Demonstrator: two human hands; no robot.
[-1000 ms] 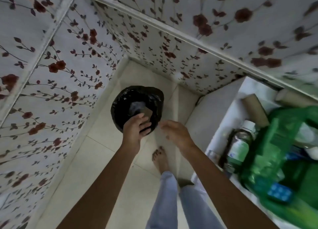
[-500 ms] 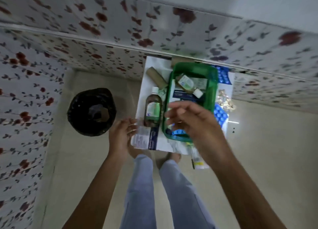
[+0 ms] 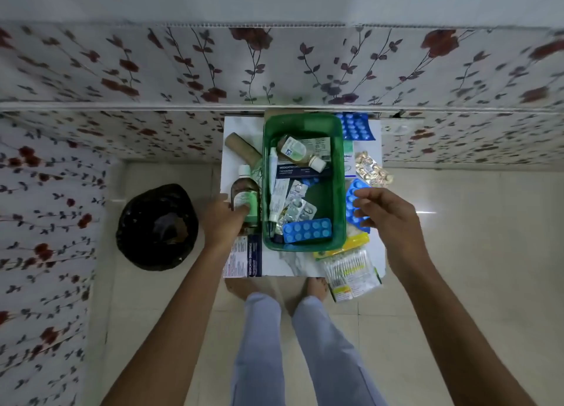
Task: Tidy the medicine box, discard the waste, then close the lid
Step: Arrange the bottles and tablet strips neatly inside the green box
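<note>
Crowding the green box (image 3: 341,173): brown bottle (image 3: 244,196), blue blister strips (image 3: 355,128), swab packet (image 3: 351,269).

White table (image 3: 241,131), green box (image 3: 338,167), brown bottle (image 3: 244,196), cardboard tube (image 3: 241,147), blister packs (image 3: 355,128), cotton buds (image 3: 351,271)

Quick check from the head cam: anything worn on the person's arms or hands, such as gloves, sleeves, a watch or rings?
Nothing visible. The left hand and right hand are ungloved, and both forearms are uncovered to the frame's bottom edge: no sleeves, watch, bracelet or rings show. Light blue trousers appear below.
</note>
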